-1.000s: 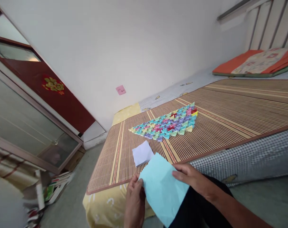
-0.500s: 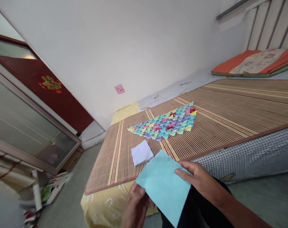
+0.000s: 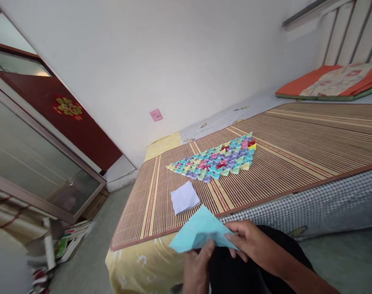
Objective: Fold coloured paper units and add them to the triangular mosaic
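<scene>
A light blue paper sheet point(image 3: 198, 230), now bent over into a folded shape, is held low in front of me above my lap. My left hand point(image 3: 200, 265) pinches its lower edge from below. My right hand point(image 3: 250, 243) grips its right side with fingers curled over the paper. Just beyond, a small stack of white paper squares point(image 3: 184, 197) lies on the striped bamboo mat point(image 3: 296, 151). Farther back on the mat is a flat patch of several joined colourful folded paper pieces point(image 3: 216, 158).
The mat covers a bed with a checked sheet point(image 3: 327, 204) and a yellow sheet at its foot point(image 3: 137, 261). An orange folded quilt point(image 3: 330, 81) lies at the far right. A glass-fronted cabinet point(image 3: 35, 163) and a pile of books point(image 3: 66, 245) are on the left.
The blue sheet has gone from open and flat to folded over on itself. Both hands have dropped lower and drawn closer together; my left hand has shifted right under the paper.
</scene>
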{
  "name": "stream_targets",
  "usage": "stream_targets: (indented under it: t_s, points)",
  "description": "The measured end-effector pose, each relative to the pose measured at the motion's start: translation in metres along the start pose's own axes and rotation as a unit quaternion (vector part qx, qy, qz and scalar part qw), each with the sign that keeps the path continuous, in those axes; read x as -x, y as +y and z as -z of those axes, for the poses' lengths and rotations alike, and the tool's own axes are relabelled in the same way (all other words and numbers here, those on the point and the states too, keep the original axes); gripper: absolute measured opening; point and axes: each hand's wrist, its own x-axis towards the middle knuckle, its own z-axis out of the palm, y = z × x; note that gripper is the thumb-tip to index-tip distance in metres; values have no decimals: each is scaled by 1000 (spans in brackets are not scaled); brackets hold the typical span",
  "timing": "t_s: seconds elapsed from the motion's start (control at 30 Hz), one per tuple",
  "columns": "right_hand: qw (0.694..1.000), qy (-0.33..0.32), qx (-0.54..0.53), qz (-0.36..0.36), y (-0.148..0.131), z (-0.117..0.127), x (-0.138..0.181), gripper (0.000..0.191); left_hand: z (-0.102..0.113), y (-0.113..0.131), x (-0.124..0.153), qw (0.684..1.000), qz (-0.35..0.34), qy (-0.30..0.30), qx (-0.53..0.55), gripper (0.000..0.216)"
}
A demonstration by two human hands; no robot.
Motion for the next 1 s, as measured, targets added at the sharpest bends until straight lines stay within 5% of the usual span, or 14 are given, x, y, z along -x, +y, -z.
stream_targets:
  t_s: [0.23, 0.47, 0.7, 1.0]
  points:
    - [999, 46, 9, 27, -6, 6, 4, 46, -10, 10, 6, 996, 56, 21, 64, 30]
    - [993, 103, 0, 52, -14, 4, -5, 33, -20, 0, 11, 994, 69, 35, 75, 34]
    - [986, 146, 13, 84, -8, -1, -11, 35, -24, 5, 18, 995, 84, 48, 0, 41]
    - [975, 188, 72, 92, -14, 0, -7, 37, -13, 14, 15, 984, -52, 129, -113, 54]
